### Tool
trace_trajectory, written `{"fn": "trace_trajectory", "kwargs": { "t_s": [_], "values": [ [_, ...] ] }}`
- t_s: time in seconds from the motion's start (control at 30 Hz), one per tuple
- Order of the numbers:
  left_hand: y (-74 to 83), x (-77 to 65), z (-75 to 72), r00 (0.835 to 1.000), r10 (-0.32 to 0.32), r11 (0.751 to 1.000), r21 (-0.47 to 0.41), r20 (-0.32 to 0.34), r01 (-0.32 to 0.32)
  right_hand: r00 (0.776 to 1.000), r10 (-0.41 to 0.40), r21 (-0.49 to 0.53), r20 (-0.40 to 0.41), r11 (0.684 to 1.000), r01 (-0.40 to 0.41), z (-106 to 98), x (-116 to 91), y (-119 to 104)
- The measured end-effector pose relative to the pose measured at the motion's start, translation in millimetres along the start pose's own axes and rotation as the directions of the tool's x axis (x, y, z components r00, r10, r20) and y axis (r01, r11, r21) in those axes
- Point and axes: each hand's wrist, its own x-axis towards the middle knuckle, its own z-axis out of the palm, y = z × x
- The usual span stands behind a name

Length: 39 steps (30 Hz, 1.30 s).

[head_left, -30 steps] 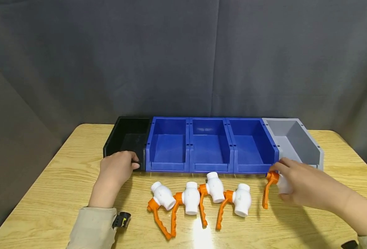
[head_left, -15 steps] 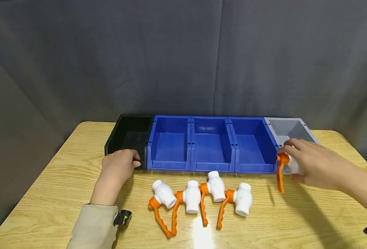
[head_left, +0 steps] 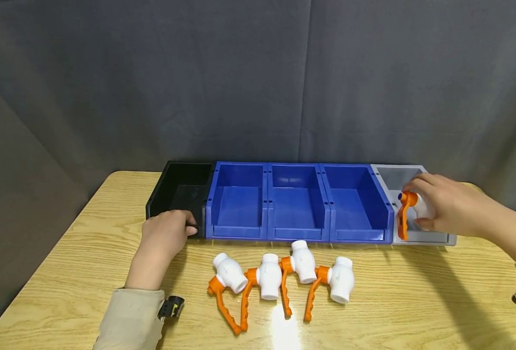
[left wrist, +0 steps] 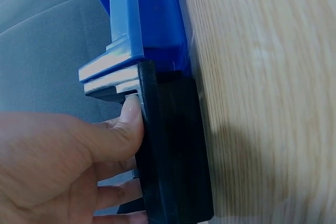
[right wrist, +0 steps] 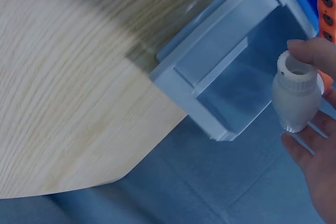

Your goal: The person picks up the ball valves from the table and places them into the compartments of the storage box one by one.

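Note:
My right hand (head_left: pixel 452 206) holds a white ball valve (right wrist: pixel 296 95) with an orange handle (head_left: pixel 403 218) above the grey bin (head_left: pixel 433 238). In the right wrist view the thumb lies at the valve's open end and fingers reach its other end. My left hand (head_left: pixel 166 236) grips the front edge of the black bin (left wrist: pixel 176 156), thumb on one side of the wall and fingers on the other. Several more ball valves (head_left: pixel 270 277) with orange handles lie in a row on the table between the hands.
Three blue bins (head_left: pixel 297 236) stand side by side between the black and grey ones, along the back of the wooden table (head_left: pixel 87 253). A grey curtain (head_left: pixel 240 82) hangs behind them.
My right hand has carried the ball valve up and away from me, from in front of the grey bin to above it. The left hand stays at the black bin's edge.

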Motion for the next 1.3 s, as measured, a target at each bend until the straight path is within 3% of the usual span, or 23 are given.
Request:
{"fn": "trace_trajectory", "kwargs": {
  "t_s": [0.17,0.37,0.7,1.3],
  "values": [
    [0.2,-0.1,0.1,1.0,0.003,1.0,-0.005,-0.003,-0.003,1.0,0.003,0.007,0.015,1.0,-0.003,-1.0,5.4,9.4],
    [0.3,-0.8,-0.2,1.0,-0.005,1.0,-0.004,0.011,0.005,0.99,0.082,-0.04,0.112,0.996,-0.078,-2.4,17.7,19.5],
    [-0.6,-1.4,0.2,1.0,0.0,1.0,-0.004,0.01,0.0,0.971,0.137,-0.089,0.198,0.989,-0.121,8.3,37.1,25.9],
    [5.6,-1.8,-0.2,1.0,-0.006,1.0,-0.015,0.015,0.006,0.964,0.11,-0.098,0.24,0.991,-0.089,34.6,44.9,27.5]
  ]
}}
